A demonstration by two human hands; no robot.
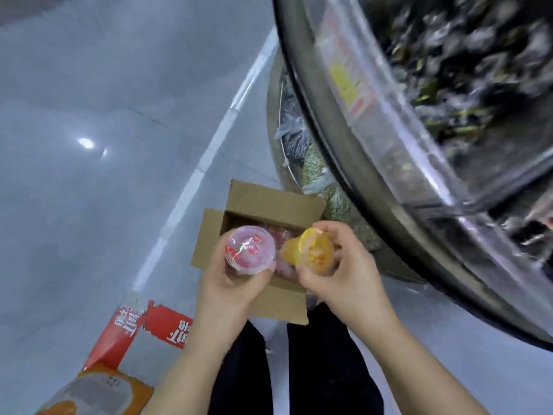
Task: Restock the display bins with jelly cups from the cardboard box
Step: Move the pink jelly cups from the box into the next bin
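**A:** Which step is this?

**B:** The pick looks done and the carry is due. The cardboard box [263,232] sits open on the floor [89,205], and both hands are just above its opening, each with a cup. The left hand [236,283] grips a pink jelly cup [250,249] from below, fingers curled round its body, lid facing up. The right hand [344,268] holds a yellow jelly cup [311,251], thumb and fingers wrapped round its sides, tilted toward the pink one. The two cups are just beside each other, perhaps touching at the rims; I cannot tell.

**A:** Anything left in the box?

**B:** Some pink shows inside, below the cups, probably more stock. It is blurred, so I would not count it.

**A:** And the bins?

**B:** The display bin [449,121] is up and to the right of the box, a clear-walled tub with dark wrapped goods inside, badly smeared by motion. Whether that is the jelly bin I cannot say; no jelly cups show in it.

**A:** So the next move?

**B:** In my judgement, lift both cups away from the box and up to the right, over a bin wall, and find the compartment matching each flavour. Both hands are full, so each must release its own cup. A red packet [149,322] lies on the floor left of the box, out of the way.
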